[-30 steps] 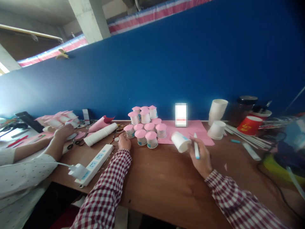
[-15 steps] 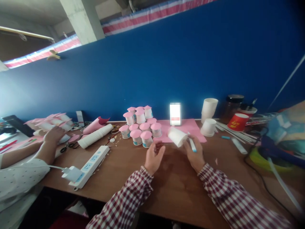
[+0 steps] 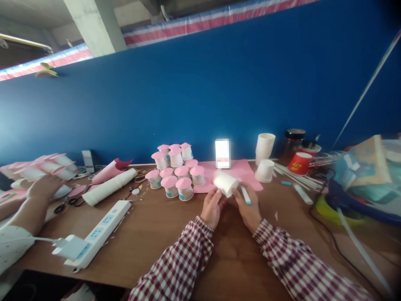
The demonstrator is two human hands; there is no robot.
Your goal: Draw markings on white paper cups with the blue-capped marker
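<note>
A white paper cup [image 3: 224,182] lies on its side in the air between my hands, above the pink paper sheet [image 3: 247,173]. My left hand [image 3: 213,206] touches its near left side with thumb and fingertips. My right hand [image 3: 249,209] grips its right end and also keeps a white marker pen with a blue end [image 3: 245,195] between the fingers. Left of the cup stand several small cups with pink cone-shaped paper roofs [image 3: 184,184]. A phone with a bright blurred screen [image 3: 222,153] leans upright behind.
To the right are an upturned paper cup [image 3: 265,170], a cup stack [image 3: 265,146], a red cup [image 3: 300,163] and a glue-stick-like white tube [image 3: 303,194]. Leftward lie a long cup stack [image 3: 109,187], a power strip [image 3: 100,234] and scissors [image 3: 64,205]. A co-worker's hand [image 3: 46,186] works at far left.
My left hand has moved right and up to the paper cup and now touches it. My right hand still has cup and marker. The whole view has shifted slightly right.
</note>
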